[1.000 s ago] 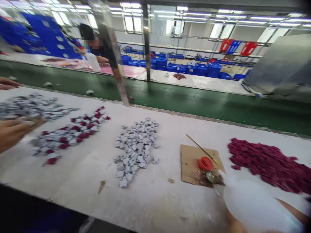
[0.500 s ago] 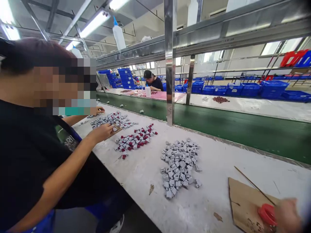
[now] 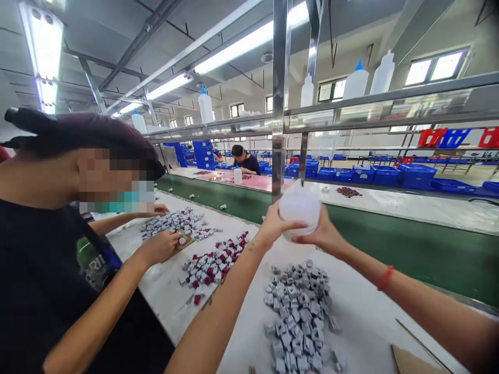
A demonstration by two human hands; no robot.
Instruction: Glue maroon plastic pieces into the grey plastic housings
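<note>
A translucent white squeeze bottle (image 3: 299,212) is held up in front of me, its pale nozzle pointing up and away. My left hand (image 3: 274,226) wraps its left side, and my right hand (image 3: 320,232) grips it from the right, with a red band on that wrist. Both hands are closed around the bottle, above the work table. Beneath them lies a heap of small grey-white blocks (image 3: 300,317). At the lower right, a thin stick (image 3: 419,343) and the corner of a cardboard sheet (image 3: 409,361) show.
On my left a co-worker (image 3: 47,259) handles small pieces by a grey pile (image 3: 171,223). Mixed grey and dark red pieces (image 3: 214,262) lie nearer. Beyond the table runs a green conveyor belt (image 3: 390,254). A metal shelf (image 3: 393,106) with several bottles crosses above, beside an upright post (image 3: 278,104).
Both my hands now hold the white bottle up in view; earlier only one blurred hand showed by a red container at the lower right. My view has tilted upward.
</note>
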